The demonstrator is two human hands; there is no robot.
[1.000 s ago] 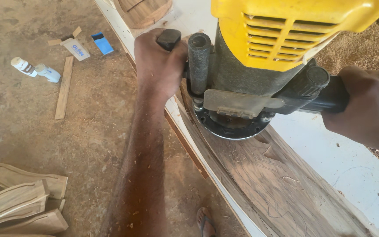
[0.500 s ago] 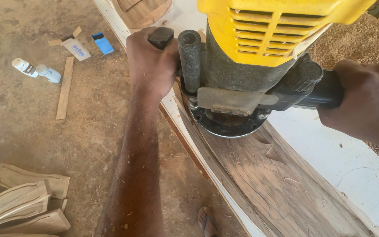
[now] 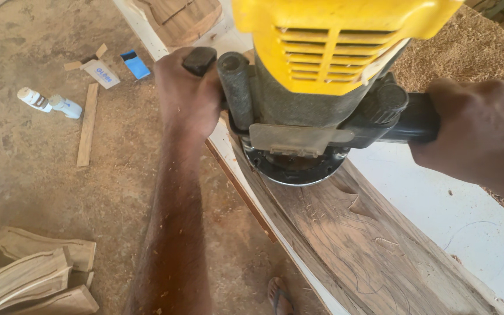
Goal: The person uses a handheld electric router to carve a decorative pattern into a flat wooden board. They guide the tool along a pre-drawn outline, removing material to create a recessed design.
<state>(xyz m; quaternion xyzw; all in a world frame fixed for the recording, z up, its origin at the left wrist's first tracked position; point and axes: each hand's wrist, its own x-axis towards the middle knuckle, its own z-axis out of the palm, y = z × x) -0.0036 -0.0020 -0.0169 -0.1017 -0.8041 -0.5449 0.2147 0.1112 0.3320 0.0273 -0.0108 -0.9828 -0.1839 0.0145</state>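
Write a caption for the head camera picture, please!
Both hands, left hand and right hand, grip a yellow router on a carved wooden board.

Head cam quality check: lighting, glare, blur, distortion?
Head view: bright, even daylight, no harsh glare; the white table reads bright but not blown out. The router fills the frame close up, its top cropped. Left hand and right hand are sharp; no obvious motion blur.

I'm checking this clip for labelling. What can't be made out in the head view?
- Cutting bit: hidden under the round black base of the yellow router.
- Router top: cut off by the upper edge.
- Left hand fingers: wrapped behind the black handle.
- Right hand: partly cut off by the right edge.
- Carved lines on the dark wooden board: too faint to read.
- Small white bottles on the floor: too small to identify.
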